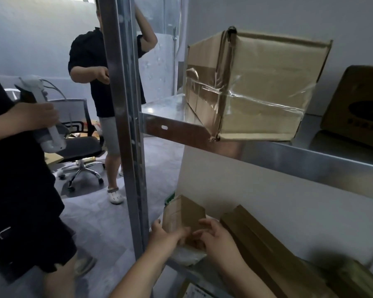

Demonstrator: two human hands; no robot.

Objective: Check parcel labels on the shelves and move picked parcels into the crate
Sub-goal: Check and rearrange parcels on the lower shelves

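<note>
Two bare hands meet on a small brown cardboard parcel (182, 211) that stands upright at the left end of the lower metal shelf (187, 274), just right of the steel upright post (125, 104). The left hand (166, 235) curls round its near left side, thumb raised along the edge. The right hand (215, 239) reaches in from the right, fingers bent across the near face and thumb on the right edge. The parcel sits partly on a white plastic packet (187, 255), and a long flat brown cardboard box (256, 239) lies just beside it on the right. No label shows on the faces in view, and no crate is visible. Above, on the upper metal shelf (181, 130), a large tape-wrapped cardboard box (252, 87) overhangs the near rim, with a dark brown printed box (357, 108) further right. On the far left stand two other people; the nearer one holds a white handheld device (45, 117), and a black office chair (80, 145) sits behind. The step appears to be lifting this parcel to read its label. To do it well, keep both grips low and firm, raise it straight off the packet so the packet stays put, then turn it slowly until the label faces up, keeping clear of the post and the overhanging box.
</note>
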